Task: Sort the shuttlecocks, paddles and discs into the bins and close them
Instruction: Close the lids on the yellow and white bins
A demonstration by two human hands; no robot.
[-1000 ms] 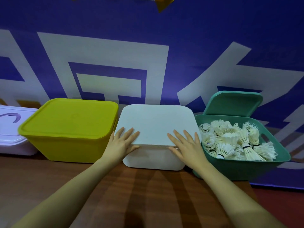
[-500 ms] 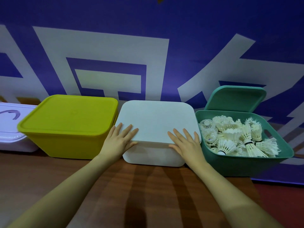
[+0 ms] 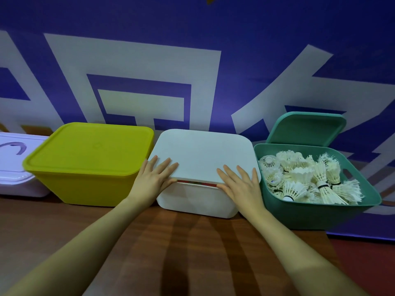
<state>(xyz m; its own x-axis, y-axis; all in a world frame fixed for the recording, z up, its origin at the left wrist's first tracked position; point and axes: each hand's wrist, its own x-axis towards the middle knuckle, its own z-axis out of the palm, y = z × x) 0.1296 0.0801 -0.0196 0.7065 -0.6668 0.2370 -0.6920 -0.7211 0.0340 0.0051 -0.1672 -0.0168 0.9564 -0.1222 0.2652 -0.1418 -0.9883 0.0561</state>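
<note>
Brown wooden table [image 3: 192,253] runs back to a blue-and-white banner [image 3: 192,60], with bare room before the bins. Yellow bin [image 3: 85,180] sits lidded; the green bin [image 3: 320,214] stands open, full of shuttlecocks [image 3: 310,178]. Between them, the white lid [image 3: 203,154] rests slightly raised at the front edge of the white bin [image 3: 196,199], under the flat, spread left hand [image 3: 154,178] and right hand [image 3: 239,184].

Three bins [image 3: 198,199] abreast, shuttlecocks [image 3: 307,178] in rightmost, lid [image 3: 305,130] behind

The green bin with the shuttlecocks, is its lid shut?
No, the green bin is open: its lid stands propped behind it, leaving the shuttlecocks uncovered.
</note>
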